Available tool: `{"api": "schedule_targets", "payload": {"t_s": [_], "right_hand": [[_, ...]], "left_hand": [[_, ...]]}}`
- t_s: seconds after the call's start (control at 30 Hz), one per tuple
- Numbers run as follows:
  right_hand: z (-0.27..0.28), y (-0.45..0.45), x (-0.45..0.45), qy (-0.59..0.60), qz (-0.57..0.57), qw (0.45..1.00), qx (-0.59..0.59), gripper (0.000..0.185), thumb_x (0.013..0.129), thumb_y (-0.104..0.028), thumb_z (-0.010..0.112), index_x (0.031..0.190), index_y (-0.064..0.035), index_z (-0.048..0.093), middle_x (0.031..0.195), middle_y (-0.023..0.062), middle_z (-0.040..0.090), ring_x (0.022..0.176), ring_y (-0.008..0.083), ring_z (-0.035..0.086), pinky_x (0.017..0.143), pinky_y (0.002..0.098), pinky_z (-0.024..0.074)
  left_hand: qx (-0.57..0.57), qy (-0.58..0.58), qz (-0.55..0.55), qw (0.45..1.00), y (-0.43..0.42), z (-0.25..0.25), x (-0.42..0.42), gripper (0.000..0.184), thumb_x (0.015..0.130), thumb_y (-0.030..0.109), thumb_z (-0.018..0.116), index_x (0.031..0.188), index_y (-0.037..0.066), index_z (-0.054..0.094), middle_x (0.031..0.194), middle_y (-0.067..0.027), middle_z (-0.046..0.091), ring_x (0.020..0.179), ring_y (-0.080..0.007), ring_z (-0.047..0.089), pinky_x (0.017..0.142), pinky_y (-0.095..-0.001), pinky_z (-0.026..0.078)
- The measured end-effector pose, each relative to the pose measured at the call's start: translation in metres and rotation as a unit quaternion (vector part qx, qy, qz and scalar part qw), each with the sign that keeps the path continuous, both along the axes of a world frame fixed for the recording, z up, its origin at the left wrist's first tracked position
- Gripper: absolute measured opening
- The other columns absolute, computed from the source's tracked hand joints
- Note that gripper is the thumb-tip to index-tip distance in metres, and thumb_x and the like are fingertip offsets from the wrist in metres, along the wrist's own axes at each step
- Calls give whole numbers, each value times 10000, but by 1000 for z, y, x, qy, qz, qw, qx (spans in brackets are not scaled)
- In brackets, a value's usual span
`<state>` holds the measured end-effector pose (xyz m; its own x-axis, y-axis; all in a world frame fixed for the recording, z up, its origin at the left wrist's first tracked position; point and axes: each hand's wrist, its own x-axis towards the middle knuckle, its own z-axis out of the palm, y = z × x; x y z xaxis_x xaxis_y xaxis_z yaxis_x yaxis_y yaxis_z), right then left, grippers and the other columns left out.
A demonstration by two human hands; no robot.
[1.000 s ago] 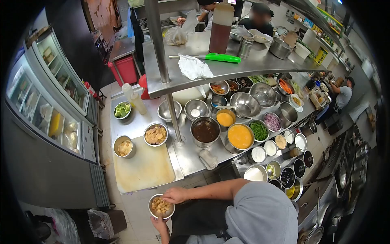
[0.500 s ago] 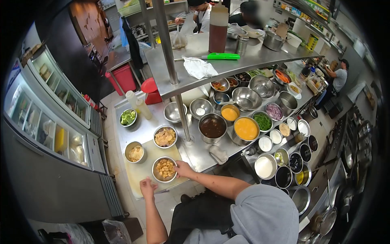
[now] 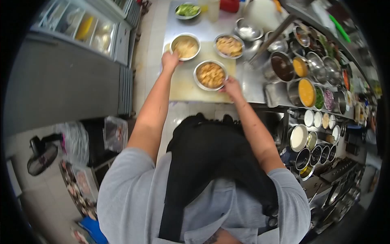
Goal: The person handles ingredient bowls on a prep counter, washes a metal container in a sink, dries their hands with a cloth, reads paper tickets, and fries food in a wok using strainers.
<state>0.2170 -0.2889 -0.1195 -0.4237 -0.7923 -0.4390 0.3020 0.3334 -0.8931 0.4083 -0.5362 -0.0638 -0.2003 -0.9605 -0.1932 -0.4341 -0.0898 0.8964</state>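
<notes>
My left hand (image 3: pixel 170 60) grips the rim of a steel bowl (image 3: pixel 185 46) holding pale food pieces. My right hand (image 3: pixel 231 88) is closed on the right rim of another steel bowl (image 3: pixel 210 75), full of golden-brown chunks. Both bowls are over the pale cutting board (image 3: pixel 185 87). Behind the second bowl and to its right sits a third bowl of pale orange pieces (image 3: pixel 229 45), untouched by either hand. A bowl of green vegetables (image 3: pixel 187 10) is farther back.
Several pots stand on the right, one with dark brown sauce (image 3: pixel 282 66), one with orange liquid (image 3: pixel 306 92). A folded cloth (image 3: pixel 274 94) lies near the counter edge. A fridge (image 3: pixel 77 77) is at left, a black fan (image 3: pixel 42 154) below it.
The view has tilted downward and turned. The chunk bowl went from my hands onto the board. My left hand let go of it, then reached forward and took hold of the pale-food bowl.
</notes>
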Motion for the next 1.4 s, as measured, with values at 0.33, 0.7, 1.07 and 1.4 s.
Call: {"api": "schedule_targets", "payload": {"t_s": [0.33,0.7,1.07,1.4], "right_hand": [[75,63,-48,36,-102,994,-15,278,937,-60,540,1183,66,567,958,140,688,607,163,650,478,252,544],[27,40,3,-2,-28,999,19,291,935,-38,511,1219,26,503,907,125,666,551,171,630,452,259,544],[70,7,-10,77,45,996,8,644,927,-569,566,1337,-73,544,1154,118,661,1035,298,632,904,417,499],[138,2,-29,-374,42,905,-197,592,907,-350,572,1433,-111,440,1428,131,486,1299,317,468,1093,476,363]], "left_hand": [[43,84,-5,995,-5,32,84,203,944,96,503,920,-106,514,902,-232,681,703,-296,729,606,-324,629],[-32,111,34,993,46,46,149,235,904,102,532,868,-123,587,737,-185,688,647,-255,726,543,-323,588],[73,195,-57,976,129,95,74,242,933,119,539,991,-108,597,829,-165,708,656,-203,718,568,-285,585],[51,117,-29,991,138,45,13,397,990,395,540,968,0,571,793,-119,659,553,-151,603,519,-332,532]]}}
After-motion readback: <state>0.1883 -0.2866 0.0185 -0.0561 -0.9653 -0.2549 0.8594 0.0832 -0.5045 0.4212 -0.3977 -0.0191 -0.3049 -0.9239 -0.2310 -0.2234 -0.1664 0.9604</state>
